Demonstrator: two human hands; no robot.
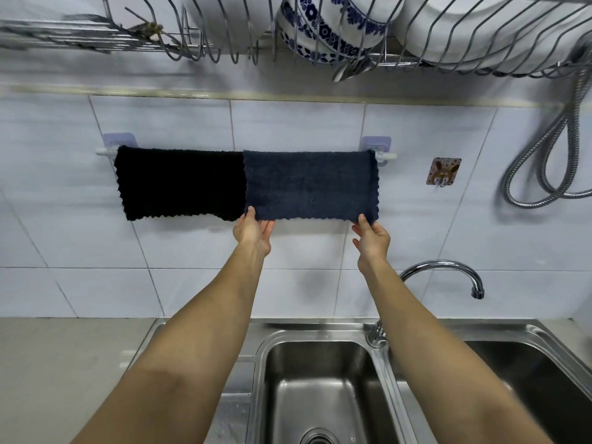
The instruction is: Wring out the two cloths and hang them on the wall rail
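Both cloths hang on the wall rail point(386, 156) in the middle of the frame: the black cloth point(179, 184) on the left and the navy cloth point(310, 185) on the right, their inner edges meeting with the navy one slightly overlapping. Each drapes flat against the white tiled wall point(288, 123). We hold the navy cloth by its two bottom corners. Our left hand point(253, 233) pinches the lower left corner, thumb in front, its grip closed on the fabric; our right hand point(371, 237) does the same at the lower right corner, its grip clamped on that edge too. Only the rail's white ends show, on clear adhesive mounts.

To the right of the rail a small bunny hook point(443, 171) sticks to the tile, and farther right a metal hose point(544, 174) loops down. Along the top of the frame a wire dish rack point(448, 59) carries a blue-patterned bowl point(320, 30) and white plates. At the bottom, a double steel sink point(320, 379) sits under our forearms, its curved tap point(448, 270) at the lower right, with the grey counter point(64, 363) at the lower left.
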